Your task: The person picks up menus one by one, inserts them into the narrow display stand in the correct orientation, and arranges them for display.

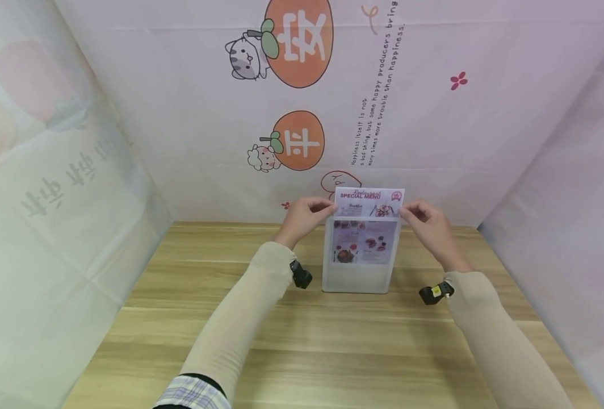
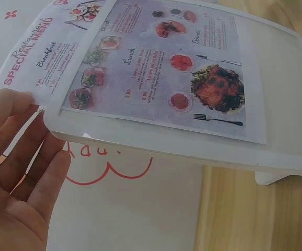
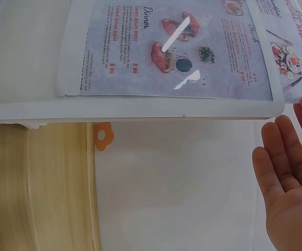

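Note:
A white-framed display stand (image 1: 357, 279) with a clear front stands upright on the wooden table. A printed menu sheet (image 1: 369, 196), headed "SPECIAL MENU", sits partly inside it, its top strip sticking out above the frame. My left hand (image 1: 306, 217) pinches the sheet's left edge near the top corner of the frame. On the other side my right hand (image 1: 430, 224) pinches the right edge at about the same height. Inside the stand, the sheet's lower edge (image 2: 255, 133) lies short of the frame's bottom, leaving a blank strip below. Both wrist views show the other fingers spread loosely beside the frame.
Behind the stand hangs a pale printed cloth (image 1: 200, 113) with cartoon fruit and lettering. Similar cloth walls (image 1: 562, 227) rise at left and right. The wooden table (image 1: 332, 352) extends toward me, and a black wrist camera (image 1: 301, 275) sits on my left wrist.

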`<state>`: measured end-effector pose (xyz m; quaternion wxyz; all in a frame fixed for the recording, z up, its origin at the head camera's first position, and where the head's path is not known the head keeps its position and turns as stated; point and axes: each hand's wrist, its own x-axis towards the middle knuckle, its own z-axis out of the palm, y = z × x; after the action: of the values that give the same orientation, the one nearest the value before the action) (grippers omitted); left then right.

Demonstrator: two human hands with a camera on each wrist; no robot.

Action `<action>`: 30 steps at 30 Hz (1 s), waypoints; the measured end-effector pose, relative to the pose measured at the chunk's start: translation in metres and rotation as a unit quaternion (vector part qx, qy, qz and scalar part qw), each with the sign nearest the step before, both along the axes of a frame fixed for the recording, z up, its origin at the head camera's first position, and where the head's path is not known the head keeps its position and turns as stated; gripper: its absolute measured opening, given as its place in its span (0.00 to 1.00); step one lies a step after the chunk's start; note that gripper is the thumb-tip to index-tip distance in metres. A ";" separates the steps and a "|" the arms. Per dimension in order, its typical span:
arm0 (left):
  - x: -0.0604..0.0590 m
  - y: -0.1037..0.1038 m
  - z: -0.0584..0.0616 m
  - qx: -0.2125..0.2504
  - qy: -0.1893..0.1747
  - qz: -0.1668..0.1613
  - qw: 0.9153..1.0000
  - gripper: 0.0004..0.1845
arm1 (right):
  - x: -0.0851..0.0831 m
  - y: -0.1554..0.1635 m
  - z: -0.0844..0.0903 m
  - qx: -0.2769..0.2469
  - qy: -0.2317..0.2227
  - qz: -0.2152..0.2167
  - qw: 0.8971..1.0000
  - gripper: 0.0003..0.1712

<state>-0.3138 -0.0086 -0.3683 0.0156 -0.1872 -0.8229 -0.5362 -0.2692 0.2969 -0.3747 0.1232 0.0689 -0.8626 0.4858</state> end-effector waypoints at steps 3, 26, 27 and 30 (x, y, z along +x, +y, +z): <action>0.001 -0.001 -0.002 0.000 0.001 -0.001 1.000 0.12 | 0.000 0.001 -0.002 0.003 -0.005 0.002 1.000 0.28; 0.001 -0.004 -0.010 -0.019 -0.007 -0.012 1.000 0.11 | -0.001 0.000 -0.015 -0.001 -0.007 -0.006 1.000 0.29; 0.001 -0.004 -0.009 -0.019 -0.008 -0.013 1.000 0.12 | -0.001 0.000 -0.015 0.000 -0.007 -0.006 1.000 0.29; 0.000 -0.003 -0.007 -0.017 -0.011 -0.013 1.000 0.12 | -0.002 0.000 -0.016 0.003 -0.012 -0.005 1.000 0.30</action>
<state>-0.3138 -0.0118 -0.3751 -0.0038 -0.1925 -0.8293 -0.5247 -0.2711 0.2969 -0.3904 0.1146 0.0591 -0.8660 0.4832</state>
